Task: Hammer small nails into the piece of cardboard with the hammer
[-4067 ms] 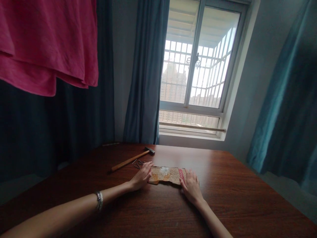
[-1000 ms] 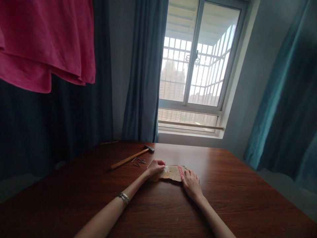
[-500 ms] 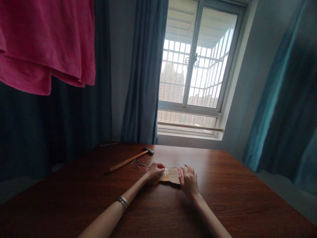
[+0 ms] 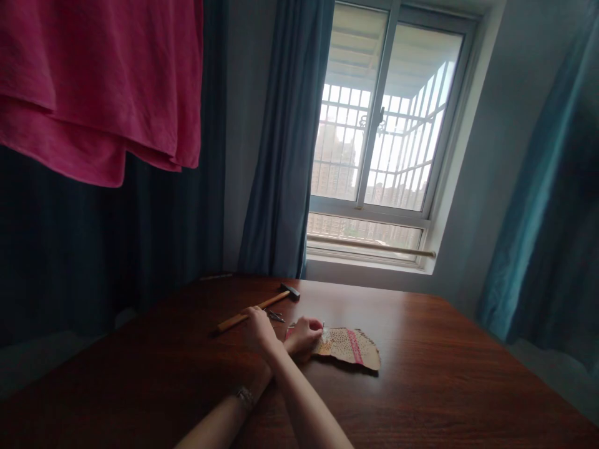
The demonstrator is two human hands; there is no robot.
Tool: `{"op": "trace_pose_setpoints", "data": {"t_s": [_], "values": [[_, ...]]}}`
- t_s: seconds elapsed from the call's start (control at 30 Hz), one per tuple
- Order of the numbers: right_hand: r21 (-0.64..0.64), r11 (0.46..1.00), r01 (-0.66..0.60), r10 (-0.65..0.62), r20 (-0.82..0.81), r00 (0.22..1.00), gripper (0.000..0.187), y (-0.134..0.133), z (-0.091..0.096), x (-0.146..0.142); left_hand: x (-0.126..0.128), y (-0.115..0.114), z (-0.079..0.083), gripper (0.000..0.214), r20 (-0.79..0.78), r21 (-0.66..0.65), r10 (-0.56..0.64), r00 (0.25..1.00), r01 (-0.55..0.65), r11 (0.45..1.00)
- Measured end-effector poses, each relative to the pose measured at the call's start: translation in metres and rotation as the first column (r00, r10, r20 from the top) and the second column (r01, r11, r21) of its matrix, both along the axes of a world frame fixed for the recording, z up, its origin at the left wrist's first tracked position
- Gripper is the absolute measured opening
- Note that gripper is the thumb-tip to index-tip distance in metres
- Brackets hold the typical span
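My left hand (image 4: 305, 337), closed in a pinch, holds a thin nail (image 4: 323, 325) upright at the left part of a flat tan board (image 4: 346, 346). The board lies on the table, with dark specks, a pink band and a ragged, notched edge; my left hand covers its left end. Crossing over my left forearm, my right hand (image 4: 262, 330) is at the wooden handle of a hammer (image 4: 278, 299). Its fingers overlap the handle, but whether they wrap round it cannot be made out. Several loose nails (image 4: 277, 316) lie between my hands and the hammer, partly hidden.
The brown wooden table (image 4: 421, 386) reaches toward a barred window (image 4: 369, 156). Blue curtains (image 4: 281, 156) hang beside it, and a pink cloth (image 4: 103, 93) hangs at the upper left. A thin stick-like thing (image 4: 215, 276) lies at the table's far left edge.
My right hand has left the board's right side and crossed over my left arm to the hammer handle. My left hand keeps its pinch on the nail. The view has shifted slightly.
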State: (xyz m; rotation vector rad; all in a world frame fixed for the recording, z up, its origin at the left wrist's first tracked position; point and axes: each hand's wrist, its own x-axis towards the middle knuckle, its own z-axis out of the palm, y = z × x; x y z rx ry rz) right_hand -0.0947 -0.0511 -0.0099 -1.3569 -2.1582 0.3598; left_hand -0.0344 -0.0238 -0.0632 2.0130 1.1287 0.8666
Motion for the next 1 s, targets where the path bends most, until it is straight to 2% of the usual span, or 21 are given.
{"op": "trace_pose_setpoints", "data": {"t_s": [0.17, 0.23, 0.3, 0.4, 0.47, 0.6, 0.7, 0.8, 0.9, 1.0], "values": [[0.027, 0.998, -0.063, 0.061, 0.070, 0.996, 0.045, 0.020, -0.018, -0.032, -0.001, 0.006, -0.008, 0.022, -0.035, 0.120, -0.038, 0.999, 0.041, 0.992], [0.039, 0.991, -0.132, 0.124, 0.149, 0.981, 0.054, 0.024, -0.026, -0.035, -0.002, 0.006, -0.009, 0.023, -0.056, 0.124, -0.037, 0.998, 0.044, 0.991], [-0.001, 0.984, -0.177, 0.173, 0.216, 0.961, 0.059, 0.026, -0.030, -0.034, -0.002, 0.004, -0.008, 0.023, -0.065, 0.125, -0.029, 0.997, 0.037, 0.991], [-0.067, 0.985, -0.160, 0.171, 0.246, 0.954, 0.053, 0.029, -0.033, -0.032, -0.002, 0.002, -0.005, 0.023, -0.064, 0.132, -0.021, 0.998, 0.030, 0.991], [-0.048, 0.992, -0.120, 0.129, 0.243, 0.961, 0.046, 0.030, -0.034, -0.034, -0.002, 0.001, -0.004, 0.023, -0.069, 0.131, -0.015, 0.998, 0.024, 0.991], [0.078, 0.997, 0.007, -0.024, 0.217, 0.976, 0.038, 0.031, -0.038, -0.040, -0.002, 0.002, -0.006, 0.023, -0.059, 0.126, -0.016, 0.998, 0.024, 0.992], [0.068, 0.991, 0.118, -0.129, 0.181, 0.975, 0.033, 0.032, -0.039, -0.040, -0.001, 0.001, -0.006, 0.022, -0.049, 0.127, -0.020, 0.999, 0.027, 0.992], [0.017, 0.975, 0.220, -0.220, 0.150, 0.964, 0.042, 0.034, -0.039, -0.037, -0.002, 0.000, -0.005, 0.021, -0.062, 0.131, -0.011, 0.998, 0.019, 0.991], [-0.067, 0.930, 0.361, -0.354, 0.100, 0.930, 0.059, 0.036, -0.040, -0.034, -0.002, -0.002, -0.003, 0.021, -0.071, 0.126, -0.006, 0.997, 0.015, 0.992], [-0.118, 0.906, 0.407, -0.401, 0.075, 0.913, 0.075, 0.037, -0.043, -0.032, -0.002, -0.003, -0.003, 0.021, -0.071, 0.148, -0.007, 0.997, 0.018, 0.989]]}}
